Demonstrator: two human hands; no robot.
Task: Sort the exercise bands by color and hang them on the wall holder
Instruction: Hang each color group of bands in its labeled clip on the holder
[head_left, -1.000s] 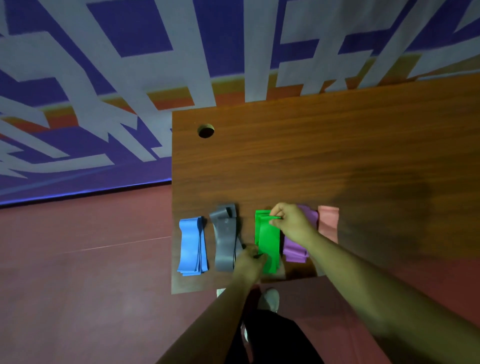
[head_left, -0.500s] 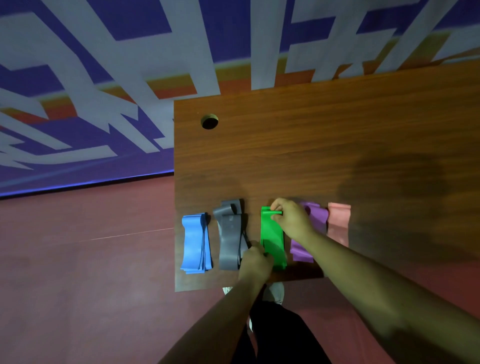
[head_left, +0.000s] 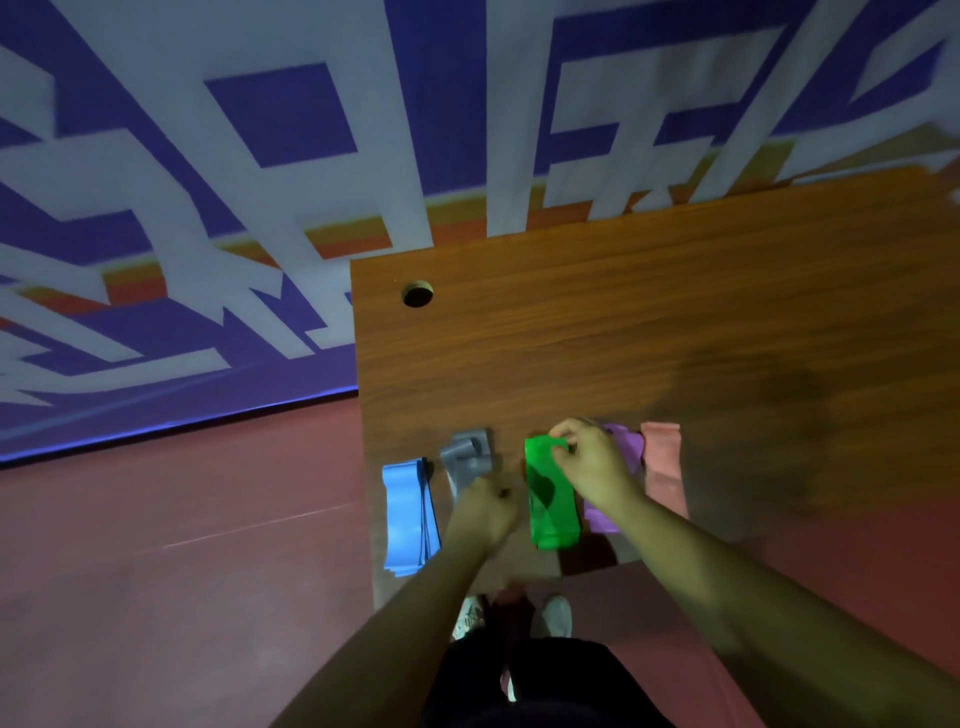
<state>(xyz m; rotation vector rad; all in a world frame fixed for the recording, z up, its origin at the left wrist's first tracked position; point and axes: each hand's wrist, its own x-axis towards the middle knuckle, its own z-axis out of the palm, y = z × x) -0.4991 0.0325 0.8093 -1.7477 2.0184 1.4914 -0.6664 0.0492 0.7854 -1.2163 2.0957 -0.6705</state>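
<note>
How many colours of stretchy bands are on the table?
5, in a row from left: blue bands, grey bands, green bands pinched by the right hand, purple bands partly behind it, pink bands. Stacked bands underneath may be hidden.

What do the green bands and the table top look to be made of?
The green bands: thin rubber or latex, probably; slightly glossy, translucent, and the top edge curls limply where the right hand pinches it. The table top: wood-grain surface, likely laminate though solid wood is possible; smooth, low sheen, clean round cable hole.
</note>
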